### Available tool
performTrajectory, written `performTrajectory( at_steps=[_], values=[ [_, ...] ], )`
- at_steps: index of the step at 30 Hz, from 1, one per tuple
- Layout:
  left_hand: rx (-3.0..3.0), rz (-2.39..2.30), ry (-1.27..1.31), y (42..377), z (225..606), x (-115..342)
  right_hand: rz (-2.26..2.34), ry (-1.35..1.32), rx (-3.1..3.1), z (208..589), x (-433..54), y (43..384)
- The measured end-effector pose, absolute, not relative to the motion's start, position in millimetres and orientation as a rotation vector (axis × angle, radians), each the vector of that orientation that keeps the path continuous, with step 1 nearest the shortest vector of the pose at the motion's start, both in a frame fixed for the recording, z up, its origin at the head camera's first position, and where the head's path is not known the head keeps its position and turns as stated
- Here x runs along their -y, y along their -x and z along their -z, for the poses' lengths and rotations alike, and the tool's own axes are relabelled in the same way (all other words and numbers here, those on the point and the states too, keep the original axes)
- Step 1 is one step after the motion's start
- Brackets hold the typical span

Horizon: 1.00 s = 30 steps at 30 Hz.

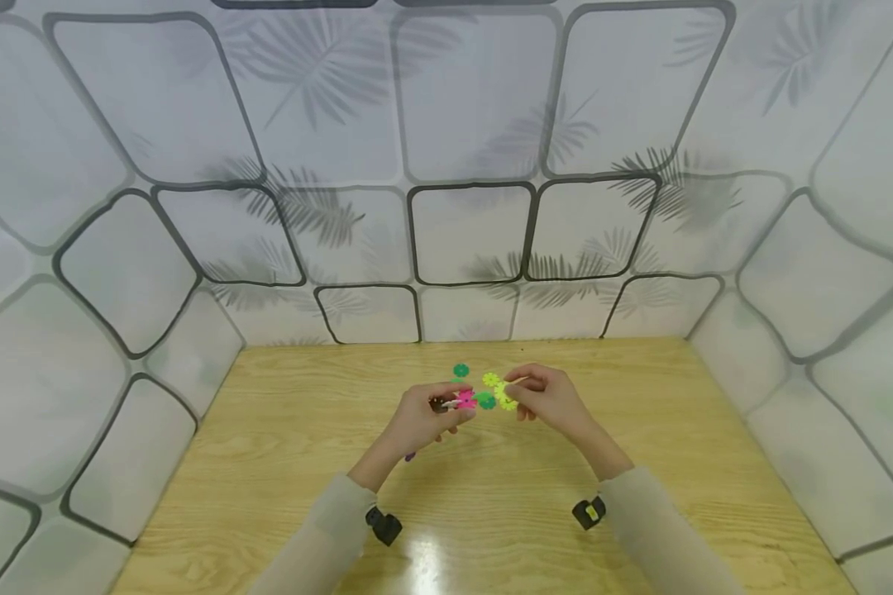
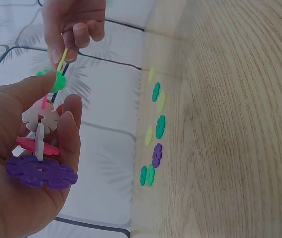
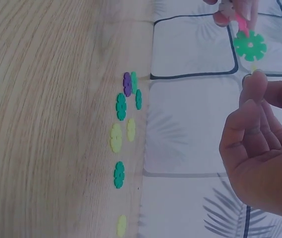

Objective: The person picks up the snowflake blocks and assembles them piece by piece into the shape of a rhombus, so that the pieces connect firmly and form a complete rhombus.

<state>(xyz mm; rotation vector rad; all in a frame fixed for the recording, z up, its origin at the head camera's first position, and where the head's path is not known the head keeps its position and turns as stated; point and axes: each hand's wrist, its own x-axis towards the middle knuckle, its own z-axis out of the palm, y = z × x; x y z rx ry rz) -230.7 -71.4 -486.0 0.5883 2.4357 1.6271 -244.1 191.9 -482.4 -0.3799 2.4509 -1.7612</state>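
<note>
My left hand [image 1: 420, 417] holds a chain of notched, flower-shaped plastic discs slotted into one another. A purple disc [image 2: 41, 172] lies nearest the palm in the left wrist view, followed by pink and white discs. At the chain's far end is a bright green disc [image 3: 250, 45]. My right hand [image 1: 554, 402] pinches a yellow disc [image 2: 62, 58] between thumb and fingertips. That disc meets the green one edge-on; how deeply they are slotted is hidden. My right fingers cover most of the yellow disc in the right wrist view.
Several loose discs lie on the wooden table [image 1: 305, 487] beyond my hands, among them a purple disc [image 3: 127, 84], a dark green disc [image 3: 119, 174] and a yellow disc [image 3: 116, 138]. Patterned cloth walls [image 1: 469, 231] enclose the table's back and sides.
</note>
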Motion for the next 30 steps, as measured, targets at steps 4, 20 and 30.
performTrajectory(
  at_steps=[4,20,30],
  values=[
    [-2.441,-1.617,-0.588,230.2,485.6,71.3,1.768,0.366,-2.440,480.3,-189.2,242.7],
    [-2.403,-1.637,-0.629,228.1,481.7,70.8,1.781,0.375,-2.409,476.6,-185.6,241.3],
    [-2.399,-1.658,-0.646,227.9,483.0,70.9,1.826,0.361,-2.402,473.9,-178.2,240.6]
  ],
)
